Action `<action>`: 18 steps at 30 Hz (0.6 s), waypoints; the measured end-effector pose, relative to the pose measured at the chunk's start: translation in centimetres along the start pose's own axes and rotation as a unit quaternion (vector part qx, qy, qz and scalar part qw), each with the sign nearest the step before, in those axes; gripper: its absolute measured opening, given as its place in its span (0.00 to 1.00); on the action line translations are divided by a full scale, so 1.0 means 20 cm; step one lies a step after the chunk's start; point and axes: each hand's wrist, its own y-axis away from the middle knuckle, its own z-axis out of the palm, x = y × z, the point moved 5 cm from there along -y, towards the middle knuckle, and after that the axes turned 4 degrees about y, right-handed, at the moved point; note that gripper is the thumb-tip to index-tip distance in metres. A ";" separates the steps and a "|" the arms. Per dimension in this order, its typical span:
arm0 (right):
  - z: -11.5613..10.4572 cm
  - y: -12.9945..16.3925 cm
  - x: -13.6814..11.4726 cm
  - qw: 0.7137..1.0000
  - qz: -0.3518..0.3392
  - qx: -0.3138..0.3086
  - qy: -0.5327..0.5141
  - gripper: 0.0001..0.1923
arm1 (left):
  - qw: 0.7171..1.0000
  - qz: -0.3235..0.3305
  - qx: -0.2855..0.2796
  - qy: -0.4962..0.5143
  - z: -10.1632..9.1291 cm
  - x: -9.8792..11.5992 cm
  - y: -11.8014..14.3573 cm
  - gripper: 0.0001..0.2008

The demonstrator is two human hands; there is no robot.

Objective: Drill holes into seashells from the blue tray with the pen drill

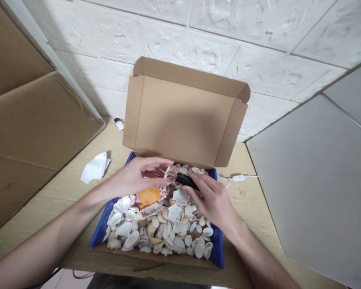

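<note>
Two hands at work over one open brown cardboard box with blue sides (100,228), its lid (180,116) standing upright at the far edge, on a pale wooden tabletop (63,188).

Contents: many small white and cream seashells (165,228), loosely heaped; one orange scallop shell (149,196) near the top left of the heap.

My left hand (138,178): fingers curled, pinching a small striped shell (172,171) at the fingertips, above the far end of the heap.

My right hand (212,198): closed around a short black cylindrical tool (186,180), its tip meeting the pinched shell. I cannot tell what kind of tool it is.

Risks, as I judge them: the shell is thin and could crack or slip from my pinch under pressure from the tool; dropped, it would be lost among its like. My right wrist rests over the heap and could crush pieces beneath.

Also present: one crumpled white tissue (95,167), one small bottle (119,124), one white cable (237,178).
</note>
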 end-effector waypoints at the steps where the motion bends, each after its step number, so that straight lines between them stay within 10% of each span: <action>1: 0.00 0.00 0.00 1.000 0.001 0.000 0.001 0.16 | 1.000 0.001 -0.002 -0.002 0.00 0.00 0.00 0.20; 18: 0.00 0.02 0.03 0.999 0.023 0.022 0.021 0.15 | 0.999 -0.003 0.042 -0.004 -0.03 -0.01 0.00 0.19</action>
